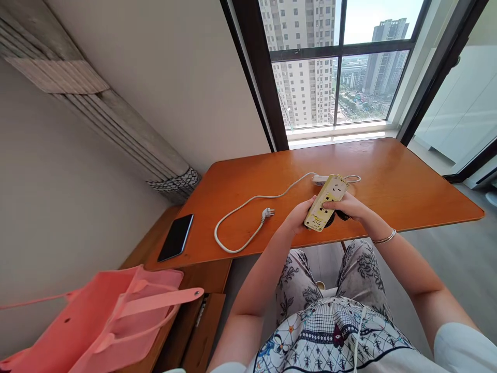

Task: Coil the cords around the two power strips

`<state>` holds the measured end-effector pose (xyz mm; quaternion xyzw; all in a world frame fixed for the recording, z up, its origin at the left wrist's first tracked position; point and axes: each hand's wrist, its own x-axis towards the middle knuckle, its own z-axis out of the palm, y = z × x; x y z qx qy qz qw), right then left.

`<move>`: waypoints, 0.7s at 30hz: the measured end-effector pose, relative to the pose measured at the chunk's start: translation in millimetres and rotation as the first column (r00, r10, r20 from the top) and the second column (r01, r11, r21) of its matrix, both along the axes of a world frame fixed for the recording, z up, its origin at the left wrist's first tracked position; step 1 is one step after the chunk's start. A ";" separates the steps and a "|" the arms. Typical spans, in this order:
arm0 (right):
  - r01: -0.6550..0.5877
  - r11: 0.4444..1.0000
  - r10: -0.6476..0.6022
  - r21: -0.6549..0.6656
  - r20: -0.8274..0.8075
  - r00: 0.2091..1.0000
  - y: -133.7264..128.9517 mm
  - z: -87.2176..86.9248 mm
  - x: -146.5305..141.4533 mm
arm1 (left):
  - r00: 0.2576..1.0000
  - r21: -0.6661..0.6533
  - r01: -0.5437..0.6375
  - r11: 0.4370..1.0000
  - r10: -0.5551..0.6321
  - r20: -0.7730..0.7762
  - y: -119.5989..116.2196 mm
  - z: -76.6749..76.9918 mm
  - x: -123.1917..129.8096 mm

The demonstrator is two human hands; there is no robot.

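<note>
Yellow power strip [326, 203] gripped over worktop's [373, 160] near edge, pinched by fingers of left hand [298, 215] and right hand [347, 205].

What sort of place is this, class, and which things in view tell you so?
Probably a room in a high-rise home. The window looks out on tower blocks from high up, a gathered curtain hangs by the wall, and a pink bag sits beside the wooden table.
</note>
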<state>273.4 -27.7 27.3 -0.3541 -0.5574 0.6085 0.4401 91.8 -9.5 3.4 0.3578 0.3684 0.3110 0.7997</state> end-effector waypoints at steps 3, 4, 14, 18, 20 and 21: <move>0.085 0.994 -0.088 -0.068 -0.039 0.995 2.3 -3.6 -0.9 | 0.999 -0.027 0.012 1.000 -0.010 0.051 2.4 4.4 -5.4; 0.123 0.988 -0.129 -0.092 -0.064 0.990 3.9 -5.2 -0.5 | 0.996 -0.021 0.001 1.000 0.001 0.088 1.8 5.5 -7.1; 0.334 0.907 -0.402 -0.257 -0.291 0.868 11.3 -20.6 -5.5 | 0.934 0.308 -0.356 0.883 0.326 0.144 -25.4 -4.1 17.2; 0.282 0.907 -0.365 -0.314 -0.248 0.897 5.1 -20.7 -1.1 | 0.937 0.282 -0.347 0.894 0.345 0.061 -21.3 0.7 17.6; 0.235 0.901 -0.330 -0.364 -0.227 0.916 3.7 -20.9 3.2 | 0.945 0.263 -0.326 0.908 0.324 0.052 -19.0 4.0 14.4; 0.206 0.899 -0.310 -0.386 -0.230 0.923 3.5 -21.2 5.2 | 0.947 0.258 -0.319 0.912 0.317 0.050 -18.3 5.4 12.8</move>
